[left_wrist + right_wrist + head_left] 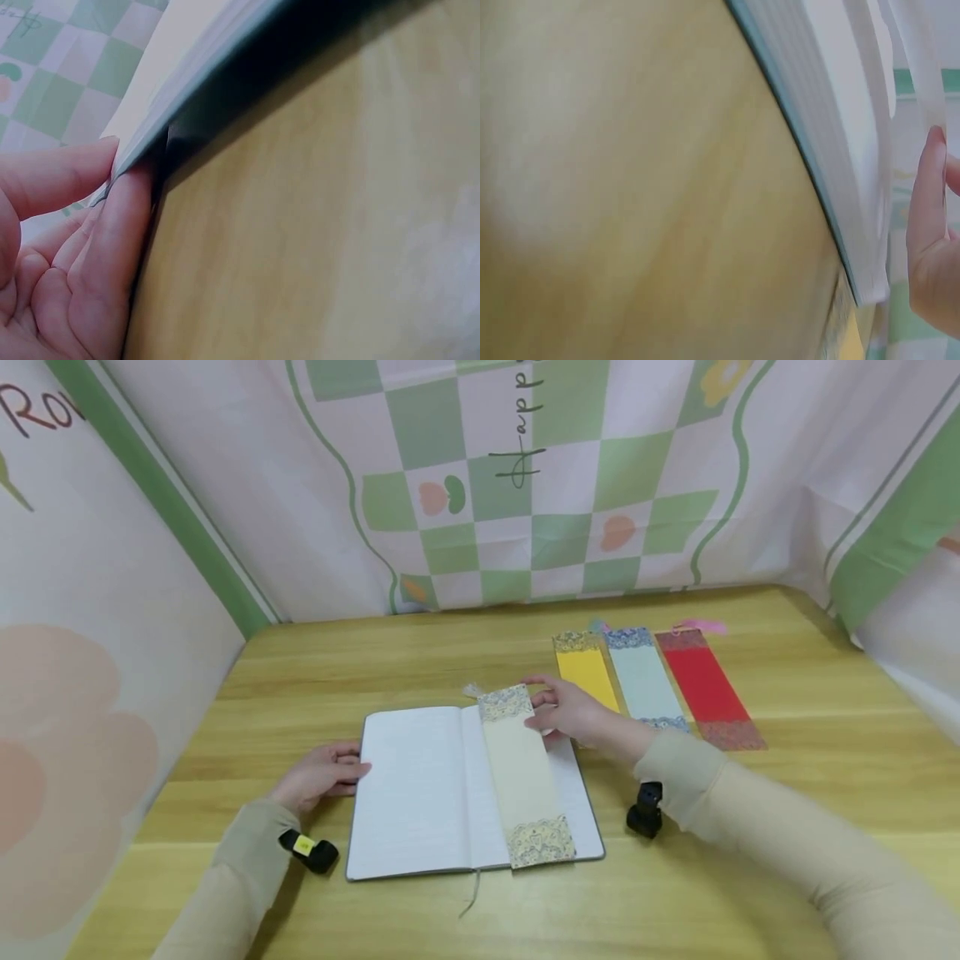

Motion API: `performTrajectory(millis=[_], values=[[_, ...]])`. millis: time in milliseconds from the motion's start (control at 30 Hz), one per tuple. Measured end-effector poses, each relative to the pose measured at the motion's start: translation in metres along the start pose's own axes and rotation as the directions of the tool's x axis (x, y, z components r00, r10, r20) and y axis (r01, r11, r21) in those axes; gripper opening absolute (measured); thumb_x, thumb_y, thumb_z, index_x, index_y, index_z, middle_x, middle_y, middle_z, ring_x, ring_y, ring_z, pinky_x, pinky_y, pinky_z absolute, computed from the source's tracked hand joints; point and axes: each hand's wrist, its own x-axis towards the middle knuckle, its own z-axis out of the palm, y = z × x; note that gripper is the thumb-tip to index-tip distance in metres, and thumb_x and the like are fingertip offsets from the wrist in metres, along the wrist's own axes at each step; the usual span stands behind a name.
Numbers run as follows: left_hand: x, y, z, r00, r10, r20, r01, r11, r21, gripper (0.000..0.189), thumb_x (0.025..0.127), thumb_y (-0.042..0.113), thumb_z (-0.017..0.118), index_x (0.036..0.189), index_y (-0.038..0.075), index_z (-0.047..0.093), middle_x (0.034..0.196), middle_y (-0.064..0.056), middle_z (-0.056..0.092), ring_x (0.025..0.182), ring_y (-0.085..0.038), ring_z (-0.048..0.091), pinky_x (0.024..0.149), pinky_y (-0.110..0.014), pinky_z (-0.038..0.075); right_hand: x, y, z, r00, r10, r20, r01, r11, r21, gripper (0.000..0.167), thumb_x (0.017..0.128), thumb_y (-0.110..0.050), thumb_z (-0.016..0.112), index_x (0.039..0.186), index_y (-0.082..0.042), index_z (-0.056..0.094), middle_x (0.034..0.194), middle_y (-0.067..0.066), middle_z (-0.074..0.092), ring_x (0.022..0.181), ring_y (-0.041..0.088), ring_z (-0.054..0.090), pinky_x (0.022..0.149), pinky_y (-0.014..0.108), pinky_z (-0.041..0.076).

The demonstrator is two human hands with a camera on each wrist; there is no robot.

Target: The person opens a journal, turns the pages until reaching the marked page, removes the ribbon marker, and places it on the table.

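Observation:
An open notebook (pixel 411 793) with lined white pages and a dark cover lies on the wooden table. My left hand (pixel 321 775) pinches its left edge; in the left wrist view the thumb (pixel 64 174) is on the page side and fingers are under the cover. Across the right page lies a cream bookmark (pixel 517 768) with lace-patterned ends and a pale tassel at the top. Its upper right edge is pinched by my right hand (pixel 576 712). In the right wrist view the bookmark's pale strip (pixel 922 64) stands off the pages at the thumb.
Yellow (pixel 587 670), pale blue (pixel 641 677) and red (pixel 708 685) bookmarks lie side by side at the back right of the table (pixel 300 668). A thin ribbon (pixel 474 893) hangs from the notebook's lower edge. Behind the table hangs a patterned curtain (pixel 562 543).

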Motion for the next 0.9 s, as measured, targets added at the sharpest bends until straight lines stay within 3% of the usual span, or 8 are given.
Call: performTrajectory(millis=[200,400,633,800,900], values=[[0.000,-0.002,0.000,1.000,-0.004,0.000,0.004,1.000,0.004,0.058,0.091,0.010,0.063,0.140,-0.005,0.037,0.113,-0.013,0.063,0.082,-0.009,0.061,0.074,-0.025,0.055,-0.006,0.000,-0.027,0.999,-0.051,0.001,0.051,0.998,0.025,0.069,0.091,0.001,0.056,0.149,-0.008,0.019,0.106,0.010,0.044,0.075,0.013,0.054,0.068,0.032,0.054],[0.002,-0.002,-0.001,1.000,0.006,-0.003,-0.006,1.000,0.014,0.057,0.091,0.012,0.062,0.140,-0.005,0.037,0.116,-0.016,0.062,0.083,-0.009,0.061,0.076,-0.026,0.055,-0.017,-0.006,-0.068,0.992,-0.104,-0.070,0.102,0.994,-0.031,0.072,0.091,0.003,0.053,0.151,-0.008,0.014,0.108,0.011,0.043,0.083,0.009,0.055,0.070,0.029,0.053],[0.004,-0.001,-0.002,1.000,0.009,0.002,-0.009,1.000,0.007,0.057,0.091,0.010,0.062,0.141,-0.005,0.036,0.113,-0.013,0.064,0.081,-0.007,0.062,0.075,-0.025,0.055,-0.031,-0.006,-0.138,0.979,-0.125,-0.158,0.091,0.974,-0.205,0.071,0.094,0.000,0.050,0.151,-0.006,0.008,0.129,0.026,0.038,0.082,0.000,0.056,0.074,0.025,0.054],[0.004,-0.002,-0.002,1.000,0.006,0.009,-0.006,1.000,0.007,0.059,0.092,0.012,0.062,0.141,-0.005,0.035,0.113,-0.012,0.064,0.082,-0.007,0.061,0.075,-0.025,0.055,-0.042,0.002,-0.194,0.958,-0.140,-0.252,0.056,0.948,-0.312,0.071,0.094,-0.001,0.050,0.150,-0.002,0.005,0.118,0.017,0.047,0.076,-0.007,0.054,0.070,0.019,0.053],[0.004,-0.002,-0.002,1.000,0.000,0.013,0.000,1.000,0.008,0.059,0.092,0.012,0.062,0.142,-0.005,0.035,0.108,-0.009,0.065,0.081,-0.006,0.061,0.074,-0.024,0.055,-0.048,0.012,-0.222,0.947,-0.139,-0.290,0.023,0.928,-0.371,0.071,0.095,-0.003,0.049,0.149,0.001,0.004,0.115,0.022,0.047,0.073,-0.010,0.052,0.066,0.019,0.052]])
